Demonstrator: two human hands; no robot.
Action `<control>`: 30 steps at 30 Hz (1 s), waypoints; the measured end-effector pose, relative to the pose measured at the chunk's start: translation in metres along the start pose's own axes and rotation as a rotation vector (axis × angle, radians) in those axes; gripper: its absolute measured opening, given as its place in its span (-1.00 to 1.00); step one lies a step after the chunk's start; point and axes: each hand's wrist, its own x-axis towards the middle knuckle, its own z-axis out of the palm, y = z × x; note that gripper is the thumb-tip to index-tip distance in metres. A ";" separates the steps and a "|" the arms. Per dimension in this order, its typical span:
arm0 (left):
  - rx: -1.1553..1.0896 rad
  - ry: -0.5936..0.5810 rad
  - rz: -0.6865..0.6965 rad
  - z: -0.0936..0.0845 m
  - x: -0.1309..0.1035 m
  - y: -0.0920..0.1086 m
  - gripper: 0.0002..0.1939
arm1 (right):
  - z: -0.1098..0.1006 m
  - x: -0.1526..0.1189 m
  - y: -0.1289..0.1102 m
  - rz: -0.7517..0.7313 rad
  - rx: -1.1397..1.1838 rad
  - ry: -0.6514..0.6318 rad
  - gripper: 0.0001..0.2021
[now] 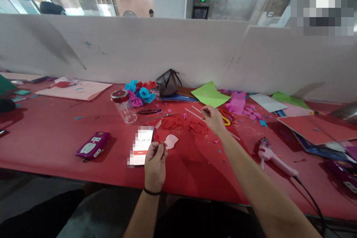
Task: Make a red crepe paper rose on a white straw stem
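My left hand (156,161), with a black band at the wrist, pinches a small red paper piece (156,137) just right of a lit phone (142,145). Beside its fingertips lies a pale pink paper shape (171,141). My right hand (213,119) is stretched farther forward, over the right end of a pile of red paper pieces (184,123). Its fingers are bent together near clear glue sticks (194,114) and yellow-handled scissors (226,121); whether anything is between them is too small to tell.
A glass jar (125,109), paper flowers (142,92) and a dark pouch (168,83) stand toward the back. A purple case (93,145) lies left. On the right are a pink glue gun (276,160) with its cord and stacked red sheets (320,128). A white partition (125,52) runs behind.
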 end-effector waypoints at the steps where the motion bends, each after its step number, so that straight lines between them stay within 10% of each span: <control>1: -0.002 0.003 0.011 0.001 0.001 -0.002 -0.64 | -0.009 0.003 0.002 0.009 -0.063 0.050 -0.70; 4: 0.015 -0.013 0.037 0.001 0.000 -0.006 -0.64 | -0.011 0.003 -0.007 -0.027 -0.220 0.084 -0.72; 12: 0.054 -0.038 0.077 -0.008 0.000 -0.011 -0.67 | 0.079 -0.022 -0.061 -0.174 -0.328 -0.113 -0.81; 20: 0.098 -0.090 0.078 0.017 0.004 -0.008 -0.66 | 0.057 0.003 -0.020 0.124 0.113 0.088 -0.61; 30: 0.150 -0.038 0.191 0.028 0.015 -0.004 -0.68 | 0.082 -0.014 -0.042 0.068 0.132 0.016 -0.91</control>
